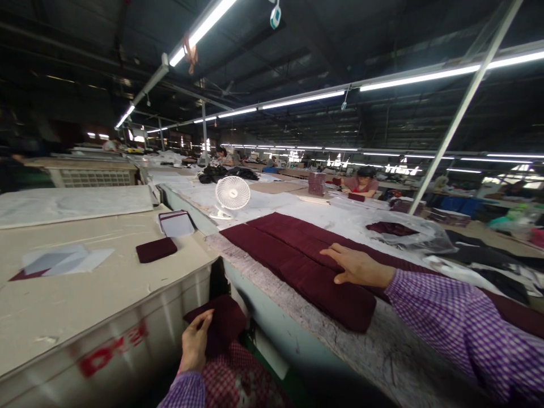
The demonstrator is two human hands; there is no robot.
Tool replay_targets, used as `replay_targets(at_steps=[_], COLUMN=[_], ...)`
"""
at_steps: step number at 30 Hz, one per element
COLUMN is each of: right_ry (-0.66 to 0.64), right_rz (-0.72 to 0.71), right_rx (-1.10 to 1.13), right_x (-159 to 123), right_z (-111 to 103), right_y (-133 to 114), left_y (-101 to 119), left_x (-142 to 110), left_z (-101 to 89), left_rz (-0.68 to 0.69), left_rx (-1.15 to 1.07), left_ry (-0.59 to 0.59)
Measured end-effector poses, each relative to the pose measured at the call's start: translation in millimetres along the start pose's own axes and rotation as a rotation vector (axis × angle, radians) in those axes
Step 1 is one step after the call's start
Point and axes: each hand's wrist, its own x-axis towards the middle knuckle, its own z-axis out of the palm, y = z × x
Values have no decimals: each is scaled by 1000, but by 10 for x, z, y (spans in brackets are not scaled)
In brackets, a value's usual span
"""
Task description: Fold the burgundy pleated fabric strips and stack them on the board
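Observation:
My left hand point(196, 340) pinches the edge of a dark maroon fabric piece point(225, 317), held low between the two tables, just above my checked apron. My right hand point(355, 266) rests with fingers spread on a long maroon folded fabric panel point(297, 266) lying on the table to the right. Another maroon strip runs alongside that panel, partly under my right forearm. On the cream surface to the left lies a small folded maroon piece point(156, 250), beside a white panel with maroon edging point(175, 224).
White and grey sheets point(68, 260) lie on the cream-topped bin point(127, 294) at left. A small white fan point(232, 193) stands behind the maroon panels. A clear plastic bag point(408, 229) sits at right. Across the table, a person point(360, 184) bends near stacked maroon pieces point(317, 184).

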Motion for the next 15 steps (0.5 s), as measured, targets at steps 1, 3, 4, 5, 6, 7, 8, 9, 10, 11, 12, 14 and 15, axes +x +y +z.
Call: replay_targets(at_steps=[1,3,4,5,6,7,8,9,10,11,12,14,15], right_ry=[18,36,37,39,33,16,4,-7,-1,19,50,123,146], right_rz=[-35,-107,-135,-152,-163,-172,-178,-187,-191,-188,-178,-131,-105], right_rx=[-6,4,14,25,33,42,49,56,63,67,66,47,29], right_x=[-3,21,46,75,103,129,149,162,166,162,150,103,69], right_z=[-6,46,110,195,292,389,472,530,556,551,517,402,341], right_y=[-55,-178,-239,-294,-337,-368,-386,-393,-391,-387,-385,-411,-445], left_y=[4,4,2,-1,-5,-8,-10,-11,-10,-8,-5,2,6], left_x=[-7,-15,-16,-15,-13,-11,-9,-7,-7,-7,-8,-13,-15], left_z=[-2,-9,-13,-17,-20,-22,-23,-24,-23,-22,-20,-15,-12], left_rz=[-3,-9,-11,-12,-12,-12,-13,-15,-19,-23,-29,-39,-42], left_rx=[-2,-6,-6,-5,-4,-5,-6,-8,-12,-17,-23,-35,-41], left_ry=[1,0,0,1,3,5,7,8,9,11,13,18,18])
